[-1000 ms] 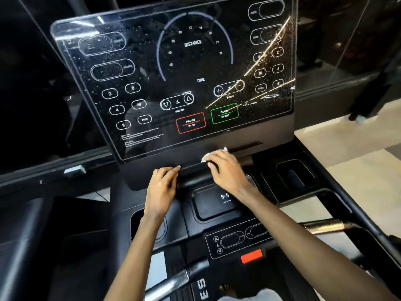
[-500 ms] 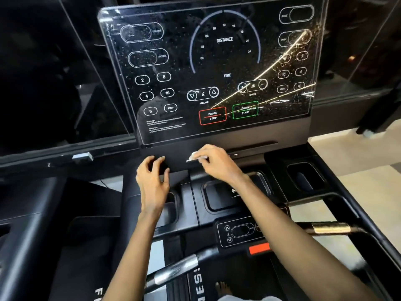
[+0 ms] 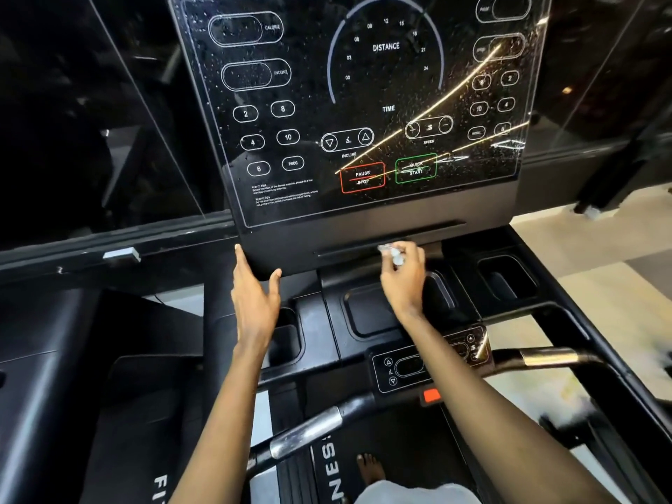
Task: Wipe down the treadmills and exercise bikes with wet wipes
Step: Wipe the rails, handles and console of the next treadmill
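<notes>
The wet wipe [image 3: 393,254] is bunched in my right hand [image 3: 404,285], pinched between fingertips and thumb and held against the dark ledge [image 3: 349,251] just under the screen [image 3: 363,103] of the treadmill [image 3: 483,201]. My left hand [image 3: 254,300] is released, fingers straight and thumb spread, with its fingertips at the ledge's lower left corner; I cannot tell if they touch. Droplets speckle the glossy screen. Under my right arm sit a shallow tray [image 3: 363,314] and a small control panel [image 3: 400,369], with the handlebar [image 3: 309,431] lower down.
</notes>
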